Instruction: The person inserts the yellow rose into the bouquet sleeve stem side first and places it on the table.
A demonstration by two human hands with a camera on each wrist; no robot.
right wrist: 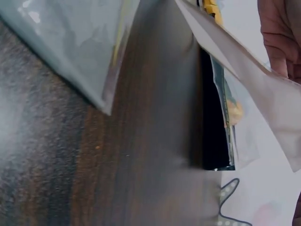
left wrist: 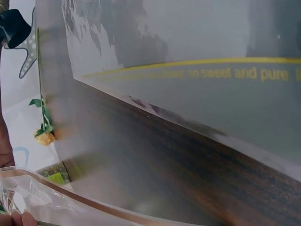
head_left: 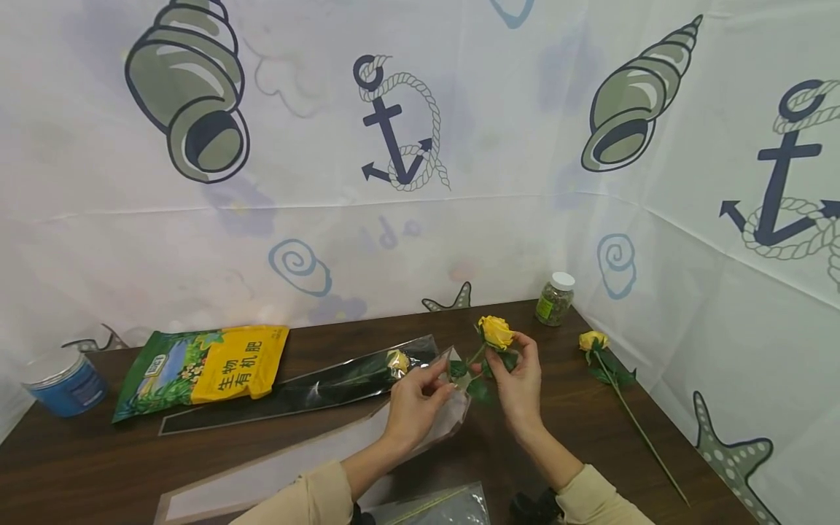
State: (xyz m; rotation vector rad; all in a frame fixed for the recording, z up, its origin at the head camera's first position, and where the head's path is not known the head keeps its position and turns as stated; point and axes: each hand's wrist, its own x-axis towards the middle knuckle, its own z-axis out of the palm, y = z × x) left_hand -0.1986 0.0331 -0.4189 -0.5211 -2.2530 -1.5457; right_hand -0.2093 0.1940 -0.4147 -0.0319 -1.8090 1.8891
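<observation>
My right hand (head_left: 520, 386) pinches a yellow rose (head_left: 496, 332) just under its bloom, its green leaves hanging between the two hands. With fingers and thumb, my left hand (head_left: 415, 408) holds the upper end of a pale, tan-edged flower sleeve (head_left: 275, 467). That end is raised off the table, and the rose's lower stem runs toward it. How far the stem reaches inside is hidden by the left hand. In the right wrist view the sleeve (right wrist: 263, 89) slopes up to the left hand (right wrist: 281, 40). The left wrist view shows fingertips (left wrist: 21, 219) at the sleeve's edge (left wrist: 66, 195).
Behind the sleeve lies a black wrapped sleeve (head_left: 315, 390) with a yellow rose (head_left: 397, 362) inside. A fertilizer bag (head_left: 203, 364) and blue jar (head_left: 65, 383) stand left. Another rose (head_left: 593, 341) and a small jar (head_left: 555, 299) are right. A clear sleeve (head_left: 453, 507) lies in front.
</observation>
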